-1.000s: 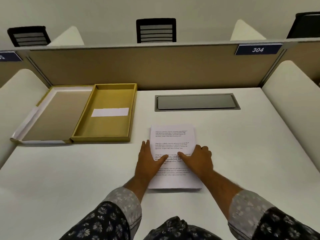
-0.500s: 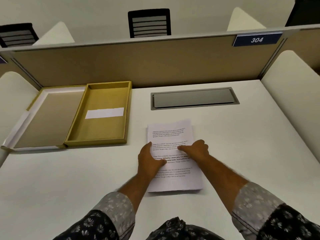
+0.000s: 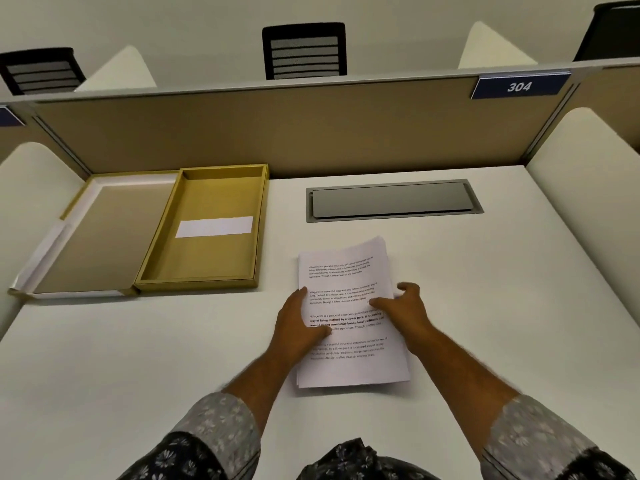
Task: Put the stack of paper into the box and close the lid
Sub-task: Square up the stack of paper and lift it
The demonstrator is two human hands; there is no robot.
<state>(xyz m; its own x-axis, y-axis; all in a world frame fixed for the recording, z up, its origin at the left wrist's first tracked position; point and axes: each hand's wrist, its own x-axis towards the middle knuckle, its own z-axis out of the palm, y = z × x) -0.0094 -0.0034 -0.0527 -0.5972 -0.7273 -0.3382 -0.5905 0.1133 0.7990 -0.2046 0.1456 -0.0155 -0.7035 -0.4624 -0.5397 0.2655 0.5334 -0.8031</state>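
Observation:
The stack of paper (image 3: 349, 296), white with printed text, lies on the white desk in front of me, its far sheets slightly fanned. My left hand (image 3: 294, 323) holds its left edge with the thumb on the top sheet. My right hand (image 3: 403, 308) holds the right edge, thumb on the page and fingers curled past the side. The yellow box (image 3: 194, 284) stands open at the far left, with a white strip inside. Its hinged lid (image 3: 100, 237) lies flat to the left of it.
A grey metal cable hatch (image 3: 391, 200) is set into the desk behind the paper. A tan divider panel (image 3: 277, 133) with a sign "304" (image 3: 519, 86) closes the back. Rounded white partitions (image 3: 588, 202) flank both sides. Chairs stand beyond.
Both hands slid from resting flat on top of the page out to its left and right edges. The far end of the stack has fanned and turned slightly.

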